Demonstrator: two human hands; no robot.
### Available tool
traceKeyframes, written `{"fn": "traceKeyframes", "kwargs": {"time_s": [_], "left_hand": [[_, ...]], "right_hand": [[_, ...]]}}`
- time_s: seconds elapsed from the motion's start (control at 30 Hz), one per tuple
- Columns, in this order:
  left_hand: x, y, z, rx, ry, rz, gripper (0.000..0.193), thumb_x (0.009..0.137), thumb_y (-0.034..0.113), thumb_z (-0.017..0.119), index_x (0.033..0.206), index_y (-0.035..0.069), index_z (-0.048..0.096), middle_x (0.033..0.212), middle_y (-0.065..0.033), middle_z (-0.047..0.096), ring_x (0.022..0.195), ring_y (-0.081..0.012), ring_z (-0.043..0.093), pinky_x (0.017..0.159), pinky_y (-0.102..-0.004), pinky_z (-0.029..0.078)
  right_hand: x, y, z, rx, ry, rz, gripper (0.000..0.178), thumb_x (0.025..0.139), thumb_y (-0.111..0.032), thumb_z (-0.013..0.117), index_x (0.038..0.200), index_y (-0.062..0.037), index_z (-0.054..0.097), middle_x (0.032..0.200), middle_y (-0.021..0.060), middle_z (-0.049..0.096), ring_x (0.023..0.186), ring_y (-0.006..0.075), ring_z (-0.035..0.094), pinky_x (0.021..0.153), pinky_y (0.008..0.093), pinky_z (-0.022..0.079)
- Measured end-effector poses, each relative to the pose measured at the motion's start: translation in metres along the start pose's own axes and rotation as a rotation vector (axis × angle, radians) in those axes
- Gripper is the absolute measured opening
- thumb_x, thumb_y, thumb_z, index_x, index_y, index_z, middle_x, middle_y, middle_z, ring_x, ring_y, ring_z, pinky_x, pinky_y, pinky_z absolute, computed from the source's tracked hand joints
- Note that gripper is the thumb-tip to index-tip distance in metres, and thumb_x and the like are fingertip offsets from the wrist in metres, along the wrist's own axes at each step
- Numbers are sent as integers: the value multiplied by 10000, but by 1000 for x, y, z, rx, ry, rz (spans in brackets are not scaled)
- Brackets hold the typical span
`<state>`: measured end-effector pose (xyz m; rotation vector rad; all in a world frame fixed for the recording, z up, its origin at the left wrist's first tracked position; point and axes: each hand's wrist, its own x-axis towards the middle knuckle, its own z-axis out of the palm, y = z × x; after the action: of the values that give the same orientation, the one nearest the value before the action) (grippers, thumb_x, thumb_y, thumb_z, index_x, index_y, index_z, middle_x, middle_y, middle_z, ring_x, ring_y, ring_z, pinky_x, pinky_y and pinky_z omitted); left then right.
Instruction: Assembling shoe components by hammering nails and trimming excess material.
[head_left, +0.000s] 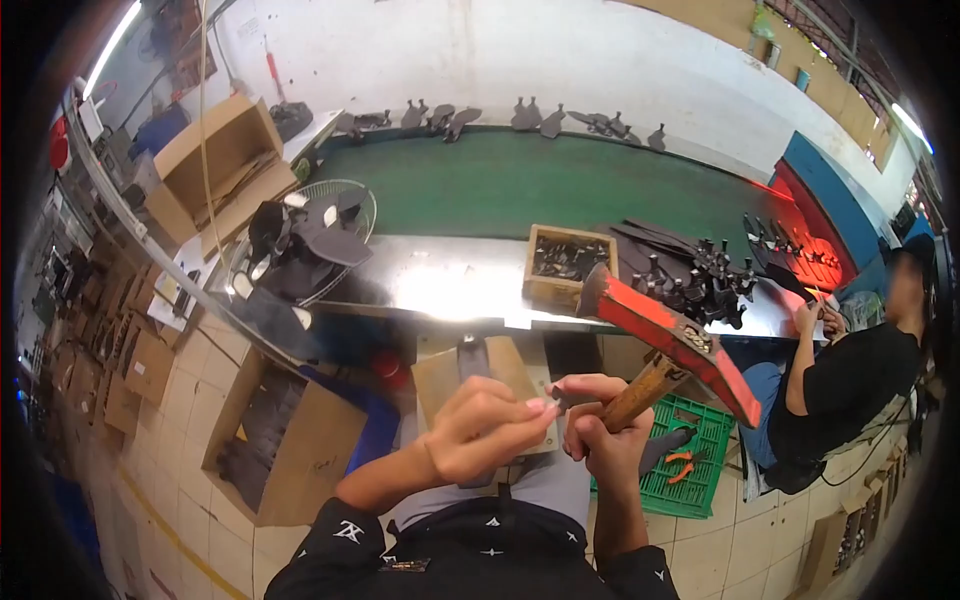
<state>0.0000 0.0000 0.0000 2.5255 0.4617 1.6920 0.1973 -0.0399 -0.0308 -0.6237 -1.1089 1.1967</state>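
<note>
My right hand (612, 428) is wrapped round the wooden handle of a hammer (650, 392), whose red, worn head points up and to the right. Its thumb and forefinger reach toward my left fingertips, where a small dark piece (562, 397) shows between the hands. My left hand (488, 425) is closed in a pinch; what sits in its fingertips is too small to name. Below the hands, a wooden board (432, 385) in front of me carries an upright grey metal post (473, 362).
A wooden box (543, 290) of small dark parts stands on the metal bench edge, beside a pile of black heeled pieces (705, 285). A green conveyor belt (520, 180) runs behind. Left are a wire basket (370, 215) and cartons; right, a green crate (690, 490) with orange-handled pliers (682, 466) and a seated person (850, 370).
</note>
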Motion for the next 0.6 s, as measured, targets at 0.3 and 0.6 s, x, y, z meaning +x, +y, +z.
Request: {"fn": "traceKeyframes", "kwargs": {"time_s": [0.3, 0.6], "left_hand": [[-13, 20, 4, -179, 243, -270, 264, 698, -118, 809, 918, 4, 733, 891, -82, 638, 732, -160, 574, 606, -254, 474], [-27, 25, 13, -244, 337, -456, 260, 699, -79, 828, 927, -1, 731, 826, -93, 647, 735, -179, 607, 627, -261, 495]], "right_hand": [[-2, -14, 21, -62, -79, -2, 321, 850, 10, 736, 1154, 56, 642, 1136, 184, 677, 608, 62, 577, 442, 180, 410], [-3, -3, 35, -36, 4, 115, 275, 864, 34, 718, 1130, 61, 650, 1088, 177, 680, 588, 55, 567, 443, 183, 408]]}}
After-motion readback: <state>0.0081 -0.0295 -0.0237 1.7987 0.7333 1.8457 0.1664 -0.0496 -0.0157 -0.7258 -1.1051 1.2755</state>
